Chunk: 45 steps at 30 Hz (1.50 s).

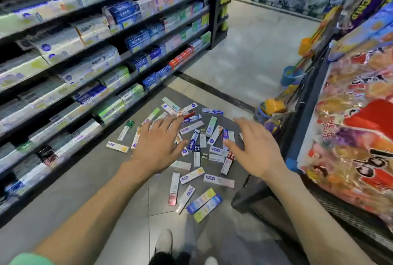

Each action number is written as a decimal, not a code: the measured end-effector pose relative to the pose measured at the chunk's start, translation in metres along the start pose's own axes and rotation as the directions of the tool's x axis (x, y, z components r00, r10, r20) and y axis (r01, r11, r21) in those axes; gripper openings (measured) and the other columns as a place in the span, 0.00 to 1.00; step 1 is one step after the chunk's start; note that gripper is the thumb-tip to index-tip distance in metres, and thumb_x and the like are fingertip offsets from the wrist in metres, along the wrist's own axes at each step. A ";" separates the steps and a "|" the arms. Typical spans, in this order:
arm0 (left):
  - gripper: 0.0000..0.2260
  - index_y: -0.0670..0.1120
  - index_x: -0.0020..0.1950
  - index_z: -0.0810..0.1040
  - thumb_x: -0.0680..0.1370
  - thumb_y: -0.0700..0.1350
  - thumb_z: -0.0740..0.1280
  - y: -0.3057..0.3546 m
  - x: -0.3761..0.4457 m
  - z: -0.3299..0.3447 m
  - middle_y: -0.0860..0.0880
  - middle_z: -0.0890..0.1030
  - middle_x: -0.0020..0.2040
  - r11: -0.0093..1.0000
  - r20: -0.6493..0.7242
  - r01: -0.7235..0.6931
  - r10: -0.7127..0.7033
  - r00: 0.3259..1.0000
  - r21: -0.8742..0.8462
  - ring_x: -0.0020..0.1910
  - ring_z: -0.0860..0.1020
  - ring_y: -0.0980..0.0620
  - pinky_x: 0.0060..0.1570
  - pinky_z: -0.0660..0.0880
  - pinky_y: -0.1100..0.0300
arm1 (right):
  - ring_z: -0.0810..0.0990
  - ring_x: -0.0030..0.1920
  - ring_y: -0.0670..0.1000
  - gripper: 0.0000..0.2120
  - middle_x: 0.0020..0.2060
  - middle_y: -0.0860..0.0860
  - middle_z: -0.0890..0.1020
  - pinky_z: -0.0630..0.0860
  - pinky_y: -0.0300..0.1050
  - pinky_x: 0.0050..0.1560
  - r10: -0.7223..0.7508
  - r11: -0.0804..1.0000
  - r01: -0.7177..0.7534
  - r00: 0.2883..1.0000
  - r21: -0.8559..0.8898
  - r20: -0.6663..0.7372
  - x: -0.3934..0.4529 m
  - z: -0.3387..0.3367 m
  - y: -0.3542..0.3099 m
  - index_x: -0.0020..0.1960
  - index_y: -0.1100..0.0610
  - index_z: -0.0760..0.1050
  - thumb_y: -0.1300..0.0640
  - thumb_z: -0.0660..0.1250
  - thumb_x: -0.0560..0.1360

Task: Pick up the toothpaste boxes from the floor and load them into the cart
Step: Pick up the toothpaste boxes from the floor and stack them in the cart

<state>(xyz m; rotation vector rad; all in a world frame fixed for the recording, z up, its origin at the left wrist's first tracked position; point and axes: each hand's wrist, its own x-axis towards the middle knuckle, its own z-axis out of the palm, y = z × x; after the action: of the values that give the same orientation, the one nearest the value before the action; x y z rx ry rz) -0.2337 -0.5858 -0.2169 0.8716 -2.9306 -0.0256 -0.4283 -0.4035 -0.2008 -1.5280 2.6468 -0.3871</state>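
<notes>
I'm reaching both arms out, left hand [158,141] and right hand [254,145] spread wide, gripping nothing. The toothpaste boxes [192,152] are all lying scattered across the floor [85,181]. I'm seeing no cart, so loading looks unstarted.

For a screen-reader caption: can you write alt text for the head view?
A person's open left hand and right hand reach down over dozens of toothpaste boxes scattered on the grey shop floor, holding none. Stocked toothpaste shelves line the left; bagged snacks sit at right.
</notes>
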 end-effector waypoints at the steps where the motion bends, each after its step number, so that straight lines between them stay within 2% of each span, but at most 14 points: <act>1: 0.31 0.50 0.76 0.67 0.79 0.65 0.51 -0.008 0.005 0.011 0.47 0.73 0.73 1.000 0.018 -0.003 0.003 1.000 -0.002 0.68 0.74 0.42 0.67 0.69 0.41 | 0.71 0.70 0.58 0.34 0.70 0.55 0.74 0.68 0.55 0.70 0.020 1.000 -0.020 1.000 0.017 0.008 0.004 0.012 0.000 0.76 0.55 0.66 0.34 0.56 0.78; 3: 0.30 0.49 0.76 0.67 0.80 0.65 0.52 -0.022 0.015 0.036 0.46 0.72 0.74 1.000 0.040 -0.026 0.027 0.999 -0.014 0.69 0.73 0.42 0.68 0.68 0.41 | 0.72 0.70 0.58 0.35 0.69 0.57 0.75 0.69 0.56 0.70 0.059 0.997 -0.059 0.998 0.050 0.001 0.012 0.038 0.000 0.74 0.57 0.68 0.34 0.55 0.77; 6: 0.31 0.47 0.75 0.69 0.80 0.64 0.50 -0.039 0.032 0.090 0.45 0.73 0.73 0.997 0.067 -0.061 0.065 0.996 -0.051 0.68 0.74 0.42 0.67 0.70 0.42 | 0.69 0.72 0.58 0.32 0.71 0.56 0.73 0.66 0.54 0.73 0.154 0.984 -0.154 0.988 0.085 0.001 0.023 0.091 0.002 0.75 0.58 0.66 0.39 0.62 0.79; 9: 0.29 0.46 0.75 0.69 0.80 0.62 0.55 -0.045 0.040 0.175 0.44 0.72 0.74 0.990 0.112 -0.105 0.115 0.987 -0.090 0.68 0.73 0.41 0.67 0.69 0.42 | 0.66 0.74 0.57 0.34 0.74 0.56 0.70 0.63 0.51 0.73 0.235 0.966 -0.236 0.972 0.104 0.027 0.024 0.169 0.013 0.77 0.59 0.63 0.41 0.64 0.79; 13: 0.27 0.47 0.74 0.70 0.80 0.61 0.56 -0.043 0.037 0.327 0.44 0.71 0.75 0.972 0.140 -0.193 0.211 0.967 -0.132 0.66 0.74 0.41 0.63 0.72 0.44 | 0.68 0.70 0.57 0.32 0.70 0.57 0.73 0.60 0.44 0.69 0.314 0.940 -0.325 0.944 0.108 0.105 0.005 0.308 0.044 0.75 0.61 0.66 0.42 0.65 0.79; 17: 0.26 0.49 0.73 0.70 0.79 0.61 0.56 -0.032 0.030 0.493 0.45 0.72 0.74 0.953 0.150 -0.252 0.277 0.949 -0.169 0.65 0.75 0.41 0.63 0.71 0.45 | 0.73 0.68 0.58 0.35 0.66 0.62 0.77 0.64 0.47 0.70 0.365 0.921 -0.373 0.927 0.109 0.092 -0.026 0.475 0.095 0.70 0.65 0.72 0.37 0.60 0.77; 22: 0.30 0.46 0.73 0.72 0.77 0.62 0.54 -0.029 0.019 0.690 0.44 0.74 0.71 0.937 0.160 -0.316 0.339 0.927 -0.151 0.64 0.75 0.40 0.61 0.71 0.46 | 0.71 0.70 0.63 0.35 0.70 0.63 0.74 0.62 0.50 0.72 0.394 0.915 -0.401 0.909 0.034 0.134 -0.058 0.657 0.160 0.73 0.65 0.69 0.41 0.68 0.77; 27: 0.30 0.43 0.71 0.74 0.77 0.62 0.56 -0.035 0.001 0.830 0.42 0.76 0.70 0.908 0.177 -0.394 0.414 0.893 -0.142 0.69 0.73 0.39 0.67 0.70 0.44 | 0.60 0.78 0.57 0.39 0.77 0.58 0.65 0.51 0.46 0.76 0.430 0.903 -0.426 0.881 -0.064 0.199 -0.077 0.781 0.202 0.78 0.59 0.62 0.34 0.60 0.77; 30: 0.30 0.43 0.71 0.73 0.78 0.63 0.56 -0.038 -0.011 0.872 0.42 0.75 0.70 0.912 0.224 -0.378 0.406 0.886 -0.157 0.69 0.72 0.39 0.68 0.70 0.43 | 0.60 0.77 0.56 0.35 0.77 0.56 0.65 0.55 0.47 0.76 0.473 0.876 -0.481 0.851 -0.023 0.227 -0.089 0.824 0.213 0.78 0.56 0.61 0.38 0.63 0.78; 34: 0.29 0.43 0.70 0.74 0.78 0.62 0.57 -0.050 -0.029 0.888 0.42 0.78 0.67 0.899 0.234 -0.420 0.438 0.868 -0.123 0.66 0.74 0.39 0.68 0.70 0.45 | 0.71 0.66 0.63 0.31 0.64 0.60 0.74 0.68 0.54 0.65 0.662 0.715 -0.696 0.705 0.069 0.255 -0.117 0.860 0.194 0.66 0.61 0.72 0.37 0.66 0.76; 36: 0.29 0.43 0.70 0.74 0.78 0.61 0.57 -0.054 -0.035 0.886 0.42 0.78 0.67 0.925 0.235 -0.345 0.374 0.897 -0.157 0.66 0.75 0.40 0.67 0.70 0.47 | 0.72 0.63 0.64 0.31 0.59 0.61 0.75 0.69 0.55 0.63 0.707 0.656 -0.745 0.663 0.122 0.247 -0.127 0.872 0.180 0.61 0.63 0.73 0.36 0.66 0.76; 38: 0.29 0.42 0.69 0.74 0.77 0.61 0.58 -0.054 -0.042 0.886 0.42 0.78 0.67 0.940 0.231 -0.284 0.324 0.918 -0.190 0.65 0.75 0.40 0.66 0.69 0.48 | 0.72 0.65 0.61 0.31 0.61 0.57 0.75 0.69 0.53 0.63 0.734 0.596 -0.788 0.613 0.156 0.293 -0.125 0.880 0.175 0.62 0.60 0.71 0.34 0.64 0.75; 41: 0.29 0.40 0.69 0.74 0.78 0.61 0.58 -0.060 -0.054 0.892 0.40 0.77 0.66 0.937 0.230 -0.249 0.306 0.924 -0.245 0.63 0.76 0.39 0.64 0.74 0.47 | 0.72 0.65 0.59 0.33 0.63 0.56 0.76 0.70 0.53 0.65 0.728 0.553 -0.784 0.619 0.280 0.295 -0.113 0.894 0.173 0.67 0.57 0.69 0.33 0.66 0.74; 45: 0.30 0.42 0.71 0.70 0.79 0.63 0.55 -0.070 -0.058 0.901 0.41 0.74 0.68 0.923 0.251 -0.146 0.245 0.936 -0.355 0.64 0.74 0.40 0.66 0.72 0.47 | 0.73 0.66 0.60 0.41 0.66 0.57 0.74 0.72 0.54 0.63 0.709 0.557 -0.760 0.645 0.334 0.286 -0.094 0.906 0.172 0.74 0.58 0.62 0.35 0.70 0.72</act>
<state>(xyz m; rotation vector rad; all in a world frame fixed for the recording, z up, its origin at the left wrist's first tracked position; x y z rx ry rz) -0.2238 -0.6203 -1.1214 0.5566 -3.1250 -0.6711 -0.3659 -0.4087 -1.1261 -0.2169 2.5582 -0.7002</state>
